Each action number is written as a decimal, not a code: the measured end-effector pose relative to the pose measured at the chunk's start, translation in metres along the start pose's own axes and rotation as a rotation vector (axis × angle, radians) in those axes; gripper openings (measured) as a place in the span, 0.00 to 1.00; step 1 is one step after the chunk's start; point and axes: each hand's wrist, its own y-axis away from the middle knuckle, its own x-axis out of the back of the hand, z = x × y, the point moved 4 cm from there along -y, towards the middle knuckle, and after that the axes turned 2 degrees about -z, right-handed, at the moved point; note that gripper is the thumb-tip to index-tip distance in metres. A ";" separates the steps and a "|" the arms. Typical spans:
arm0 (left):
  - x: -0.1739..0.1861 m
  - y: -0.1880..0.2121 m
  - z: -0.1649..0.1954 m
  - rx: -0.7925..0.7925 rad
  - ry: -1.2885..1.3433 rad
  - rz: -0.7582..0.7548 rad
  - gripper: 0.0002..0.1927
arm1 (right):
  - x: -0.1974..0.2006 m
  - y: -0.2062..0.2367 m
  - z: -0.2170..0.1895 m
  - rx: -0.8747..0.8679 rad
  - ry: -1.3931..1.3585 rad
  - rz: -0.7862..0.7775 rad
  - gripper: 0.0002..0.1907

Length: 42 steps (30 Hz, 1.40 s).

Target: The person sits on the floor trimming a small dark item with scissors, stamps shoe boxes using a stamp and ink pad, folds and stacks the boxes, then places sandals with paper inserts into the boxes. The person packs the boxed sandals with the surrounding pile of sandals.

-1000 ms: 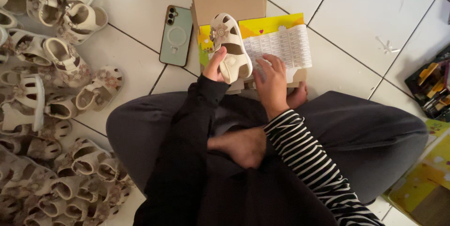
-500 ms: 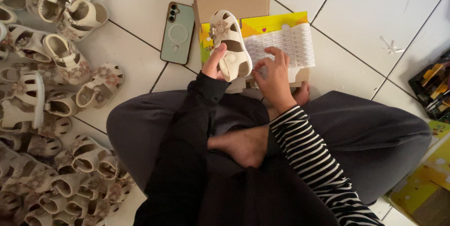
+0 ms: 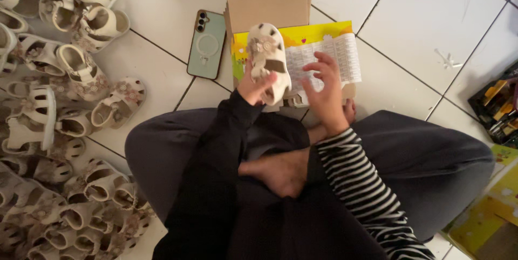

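My left hand [image 3: 254,88] grips a small cream sandal [image 3: 268,60] with a flower on its strap, holding it up over the yellow box. My right hand [image 3: 325,91] hovers with spread fingers over the white printed sheet [image 3: 329,55] lying on the yellow box [image 3: 302,36]; it holds nothing. A flat brown cardboard piece [image 3: 268,5] lies behind the box. I sit cross-legged on the tiled floor, one bare foot [image 3: 280,171] on my lap.
A pale green phone [image 3: 206,43] lies on the tiles left of the box. A large heap of cream sandals [image 3: 59,114] fills the left side. Dark packets [image 3: 499,106] and a yellow box [image 3: 493,211] sit at the right edge.
My right hand has lifted off the sheet and opened its fingers. The left hand still holds the sandal, turned slightly.
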 end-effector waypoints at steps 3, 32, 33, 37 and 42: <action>-0.017 0.013 0.010 -0.047 -0.096 -0.120 0.60 | 0.012 0.001 -0.012 0.037 -0.161 -0.081 0.11; -0.064 0.044 0.053 -0.043 -0.047 -0.302 0.70 | -0.005 0.013 -0.047 0.352 0.384 -0.110 0.14; -0.064 0.043 0.053 -0.044 -0.047 -0.304 0.70 | -0.005 0.012 -0.049 0.355 0.382 -0.116 0.14; -0.062 0.041 0.053 -0.054 -0.043 -0.314 0.69 | -0.004 0.011 -0.052 0.349 0.396 -0.118 0.13; -0.061 0.042 0.052 -0.041 -0.049 -0.309 0.70 | -0.003 0.010 -0.055 0.346 0.391 -0.135 0.14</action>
